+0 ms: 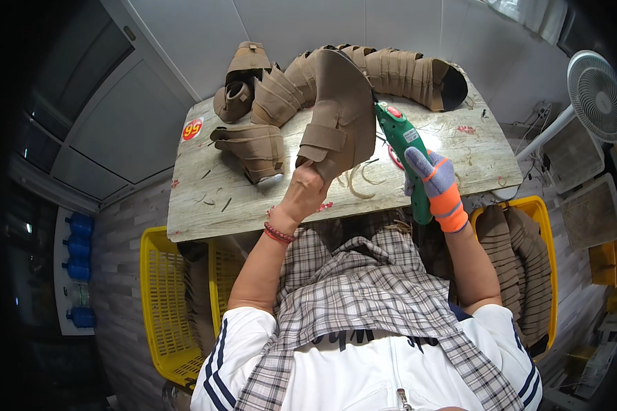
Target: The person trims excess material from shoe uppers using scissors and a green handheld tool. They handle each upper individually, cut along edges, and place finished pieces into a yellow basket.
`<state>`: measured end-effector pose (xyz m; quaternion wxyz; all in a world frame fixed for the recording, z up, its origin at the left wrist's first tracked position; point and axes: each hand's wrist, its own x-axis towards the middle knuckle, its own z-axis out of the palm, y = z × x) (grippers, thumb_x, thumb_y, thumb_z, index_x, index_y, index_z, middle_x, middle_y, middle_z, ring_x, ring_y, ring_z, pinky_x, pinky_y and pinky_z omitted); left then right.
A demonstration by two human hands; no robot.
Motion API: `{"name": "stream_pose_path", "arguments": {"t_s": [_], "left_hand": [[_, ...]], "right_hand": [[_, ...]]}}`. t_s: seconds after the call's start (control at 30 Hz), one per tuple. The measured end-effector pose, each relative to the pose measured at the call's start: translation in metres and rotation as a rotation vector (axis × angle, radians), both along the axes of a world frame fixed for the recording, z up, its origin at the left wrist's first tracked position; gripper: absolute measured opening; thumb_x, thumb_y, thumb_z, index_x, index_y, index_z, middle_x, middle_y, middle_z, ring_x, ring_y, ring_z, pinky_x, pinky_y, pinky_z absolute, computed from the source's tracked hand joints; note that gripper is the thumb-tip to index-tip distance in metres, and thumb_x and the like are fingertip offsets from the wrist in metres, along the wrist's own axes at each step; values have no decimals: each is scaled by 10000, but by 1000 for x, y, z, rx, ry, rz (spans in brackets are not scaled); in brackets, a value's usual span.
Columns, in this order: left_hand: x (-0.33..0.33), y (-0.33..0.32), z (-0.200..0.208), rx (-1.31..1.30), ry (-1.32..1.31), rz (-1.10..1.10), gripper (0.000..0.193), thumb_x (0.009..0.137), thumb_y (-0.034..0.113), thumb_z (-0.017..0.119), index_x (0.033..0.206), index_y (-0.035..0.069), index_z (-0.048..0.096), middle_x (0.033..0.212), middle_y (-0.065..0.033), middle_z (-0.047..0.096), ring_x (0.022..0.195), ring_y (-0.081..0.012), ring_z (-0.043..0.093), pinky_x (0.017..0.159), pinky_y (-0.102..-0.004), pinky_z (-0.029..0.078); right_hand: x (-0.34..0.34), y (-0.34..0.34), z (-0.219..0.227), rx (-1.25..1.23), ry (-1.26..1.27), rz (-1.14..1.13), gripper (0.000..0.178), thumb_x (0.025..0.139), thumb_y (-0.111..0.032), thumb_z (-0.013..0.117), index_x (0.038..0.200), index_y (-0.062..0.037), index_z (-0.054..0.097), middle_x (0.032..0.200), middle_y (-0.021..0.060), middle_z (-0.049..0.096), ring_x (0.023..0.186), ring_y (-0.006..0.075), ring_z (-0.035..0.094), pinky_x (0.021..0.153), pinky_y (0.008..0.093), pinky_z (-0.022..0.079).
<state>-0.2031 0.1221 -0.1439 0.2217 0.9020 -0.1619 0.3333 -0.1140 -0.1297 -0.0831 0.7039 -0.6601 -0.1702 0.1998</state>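
Scrap-littered table point(206, 171) has white fan point(600, 96) off its right, yellow basket point(159, 308) near-left; above it, left hand point(303, 193) fingers pinch brown piece point(344, 103), gloved right hand point(437, 181) fingers wrap green tool point(396, 127).

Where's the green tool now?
In the head view, the green tool is right of centre in the gloved right hand, tip near the brown piece in the left hand.

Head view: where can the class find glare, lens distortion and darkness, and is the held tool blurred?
Head view: glare whitens the pale wood-grain tabletop right of the long green handheld tool, which shows no obvious blur; head view: the yellow plastic basket at right seems bowed by the fisheye lens; head view: black fills the corners, and the blue plastic jugs at left sit in dim light.
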Motion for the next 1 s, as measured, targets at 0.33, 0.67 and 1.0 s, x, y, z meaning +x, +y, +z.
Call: {"name": "stream_pose_path", "arguments": {"t_s": [0.33,0.67,1.0], "left_hand": [[36,95,12,90,-26,188,146,812,65,638,884,-53,593,868,-245,588,798,-385,595,691,-450,480],[81,156,123,-616,-302,342,247,823,162,669,1005,-6,668,891,-114,665,794,-203,629,735,-286,487],[24,47,-107,-1893,-399,402,288,791,109,757,907,75,495,852,-5,560,750,-125,490,690,-296,422]], "right_hand": [[27,-12,-14,61,-43,-103,438,885,-428,627,914,9,599,599,38,519,467,127,496,459,261,414],[16,-30,-39,-41,19,-111,401,898,-426,604,870,-27,580,594,28,490,471,137,493,452,267,403],[7,-20,-52,-128,-3,-15,370,885,-388,627,834,-28,562,575,54,516,447,153,513,443,271,404]]}}
